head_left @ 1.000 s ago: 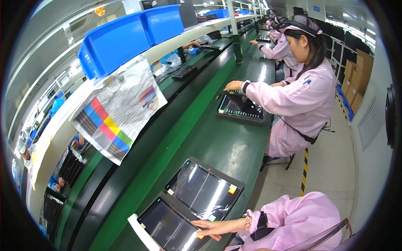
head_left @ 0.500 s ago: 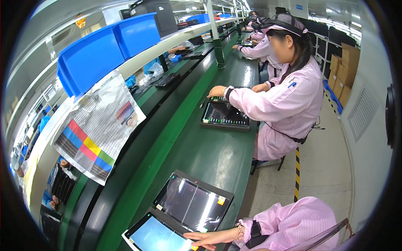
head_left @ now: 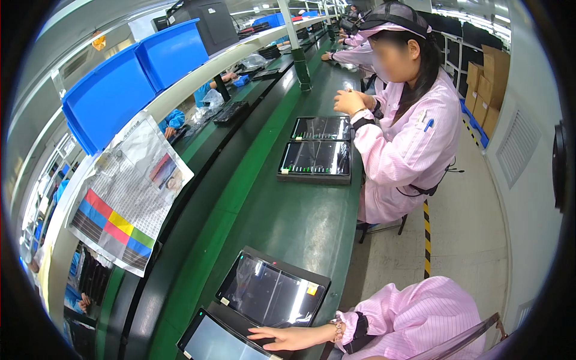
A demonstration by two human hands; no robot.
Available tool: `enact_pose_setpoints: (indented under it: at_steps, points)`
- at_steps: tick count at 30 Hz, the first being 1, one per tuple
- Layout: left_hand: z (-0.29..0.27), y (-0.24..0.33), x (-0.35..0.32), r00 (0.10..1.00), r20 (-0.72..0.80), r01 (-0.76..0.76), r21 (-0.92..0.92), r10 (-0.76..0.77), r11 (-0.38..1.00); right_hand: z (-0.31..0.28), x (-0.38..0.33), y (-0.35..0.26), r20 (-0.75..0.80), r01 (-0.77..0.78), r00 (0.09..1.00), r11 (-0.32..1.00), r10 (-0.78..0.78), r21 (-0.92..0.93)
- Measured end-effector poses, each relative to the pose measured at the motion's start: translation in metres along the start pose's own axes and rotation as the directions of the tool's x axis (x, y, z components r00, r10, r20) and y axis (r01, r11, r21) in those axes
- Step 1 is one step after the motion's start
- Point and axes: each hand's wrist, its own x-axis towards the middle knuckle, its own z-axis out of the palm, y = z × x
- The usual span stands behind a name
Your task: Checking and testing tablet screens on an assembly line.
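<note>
My right hand (head_left: 289, 337), with a bracelet at the wrist, reaches in from the lower right with its fingers stretched out. It lies over the upper edge of a tablet-like panel (head_left: 216, 343) with a lit pale grey screen, cut off by the bottom of the view. Just beyond it, a dark-screened panel (head_left: 267, 294) rests on the green bench, with an orange sticker (head_left: 312, 289) near its right corner. Whether my fingertips press on the lit panel cannot be made out. My left hand is out of view.
Farther along the green bench (head_left: 300, 222), a co-worker in pink holds both hands (head_left: 351, 102) above two dark panels (head_left: 315, 159). On the left, blue bins (head_left: 114, 90) stand on a shelf with a printed sheet (head_left: 135, 192) hanging from it. Cartons (head_left: 489, 90) stand at right.
My right hand has shifted slightly left and up along the lit panel, whose screen went from bluish to grey. The co-worker's hands have lifted off the panels and come together. The view has shifted slightly.
</note>
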Motion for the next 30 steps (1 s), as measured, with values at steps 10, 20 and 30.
enact_pose_setpoints:
  at_steps: [10, 20, 30]
  points:
    - [-0.002, 0.006, -0.002, 1.000, -0.012, -0.007, 0.022, 0.008, 1.000, -0.013, 0.015, -0.109, -0.441, 0.370, 0.834, 0.929, -0.331, 0.003]
    - [0.000, 0.011, 0.000, 1.000, -0.019, -0.001, 0.047, 0.002, 0.999, -0.019, 0.007, -0.112, -0.639, 0.568, 0.666, 0.818, -0.386, 0.098]
    - [0.001, 0.016, 0.001, 1.000, -0.027, 0.015, 0.065, -0.013, 0.998, -0.014, -0.004, -0.101, -0.642, 0.530, 0.623, 0.845, -0.448, -0.076]
